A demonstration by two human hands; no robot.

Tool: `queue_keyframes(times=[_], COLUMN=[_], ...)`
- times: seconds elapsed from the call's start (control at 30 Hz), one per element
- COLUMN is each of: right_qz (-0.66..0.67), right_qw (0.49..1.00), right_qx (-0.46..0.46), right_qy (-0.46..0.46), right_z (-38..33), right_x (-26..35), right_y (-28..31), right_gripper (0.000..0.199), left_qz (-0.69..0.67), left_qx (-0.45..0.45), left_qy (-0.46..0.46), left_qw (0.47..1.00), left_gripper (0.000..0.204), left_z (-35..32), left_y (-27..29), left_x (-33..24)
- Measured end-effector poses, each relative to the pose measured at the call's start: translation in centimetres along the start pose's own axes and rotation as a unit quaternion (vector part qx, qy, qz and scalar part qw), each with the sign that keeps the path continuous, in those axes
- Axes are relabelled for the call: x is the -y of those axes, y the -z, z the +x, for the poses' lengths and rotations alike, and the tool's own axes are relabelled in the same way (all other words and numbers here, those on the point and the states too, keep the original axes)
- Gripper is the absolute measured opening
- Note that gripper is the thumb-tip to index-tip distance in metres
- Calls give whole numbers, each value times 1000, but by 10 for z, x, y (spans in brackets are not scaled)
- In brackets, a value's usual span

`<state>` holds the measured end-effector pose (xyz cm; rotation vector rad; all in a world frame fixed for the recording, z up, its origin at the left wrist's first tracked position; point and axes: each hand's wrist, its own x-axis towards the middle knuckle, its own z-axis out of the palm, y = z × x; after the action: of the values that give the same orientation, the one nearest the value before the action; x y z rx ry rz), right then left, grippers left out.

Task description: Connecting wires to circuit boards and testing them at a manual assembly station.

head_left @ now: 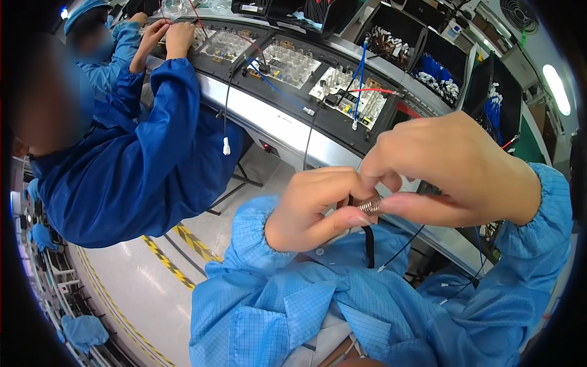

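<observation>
A small coppery coil spring (370, 206) sits between my two hands, in front of my chest. My left hand (315, 207) pinches one end of it between thumb and fingers. At the other end, the thumb and fingertips of my right hand (455, 171) close on the same spring. Below my left fingers hangs a black strap or sleeve (369, 248); where its upper end goes is hidden by the hand. Beyond my hands, a white circuit board (367, 113) with clear cylindrical parts and red, blue and black leads lies on the dark line.
More circuit boards (287, 66) line the bench to the left. At the back right, black bins (437, 76) hold bundled leads with white connectors. A co-worker in dark blue (140, 171) sits close on my left, hands over the line. Thin black leads (400, 249) dangle near my lap.
</observation>
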<state>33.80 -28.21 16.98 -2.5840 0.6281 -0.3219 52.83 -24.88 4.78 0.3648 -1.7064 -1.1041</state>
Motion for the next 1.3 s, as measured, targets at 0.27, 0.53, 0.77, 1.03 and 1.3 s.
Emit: queue_keyframes(times=[0.27,0.53,0.77,1.03,1.3], right_qz=[-51,-103,-88,-184,-182], right_qw=[997,988,992,983,982], right_qx=[-20,-22,30,26,56], right_qy=[57,-116,-80,6,-6], right_z=[6,16,25,47,52], right_x=[-22,-89,-218,-244,-251], right_y=[21,96,36,-9,-21], right_gripper=[24,14,17,19,19], left_qz=[-30,93,236,206,233], left_qx=[27,-118,-120,-210,-233], left_qy=[58,78,46,-93,-134], left_qw=[997,986,963,951,935], left_gripper=[18,39,25,38,36], left_z=[32,10,-26,-26,-28], left_y=[13,58,73,72,73], left_x=[15,62,133,162,171])
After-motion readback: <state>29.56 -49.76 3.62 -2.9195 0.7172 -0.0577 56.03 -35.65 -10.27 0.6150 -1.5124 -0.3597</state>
